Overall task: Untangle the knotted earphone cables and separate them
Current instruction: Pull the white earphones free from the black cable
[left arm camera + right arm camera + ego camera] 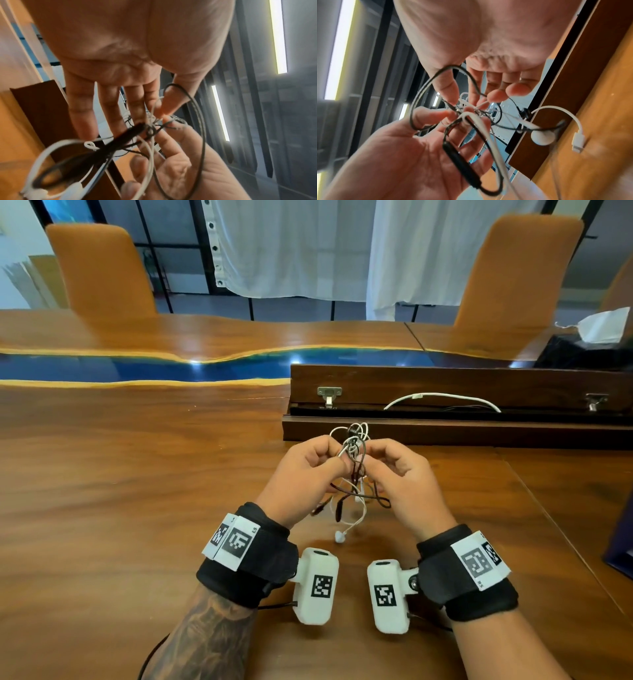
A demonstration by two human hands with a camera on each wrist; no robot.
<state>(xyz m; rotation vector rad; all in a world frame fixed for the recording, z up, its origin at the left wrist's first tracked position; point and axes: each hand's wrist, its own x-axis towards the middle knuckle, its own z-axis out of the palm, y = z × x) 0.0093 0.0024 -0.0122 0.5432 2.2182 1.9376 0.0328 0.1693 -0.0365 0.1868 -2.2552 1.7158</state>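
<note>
A tangle of white and black earphone cables (pixel 352 446) hangs between both hands above the wooden table (pixel 137 491). My left hand (pixel 337 461) pinches the knot from the left, thumb against forefinger. My right hand (pixel 369 455) pinches it from the right. Loose loops droop below, and a white earbud (pixel 340 537) dangles just over the table. The left wrist view shows my left hand (pixel 159 111) pinching white strands, with a black loop (pixel 203 121) beside it. In the right wrist view my right hand (pixel 464 101) pinches the knot, while a black inline remote (pixel 458 162) lies across the left palm.
An open wooden cable hatch (pixel 445 378) stands just behind the hands, with a white cord (pixel 442 397) inside. Two orange chairs (pixel 102 268) face the far edge. A tissue box (pixel 599 337) sits far right. A dark object (pixel 621 546) lies at the right edge.
</note>
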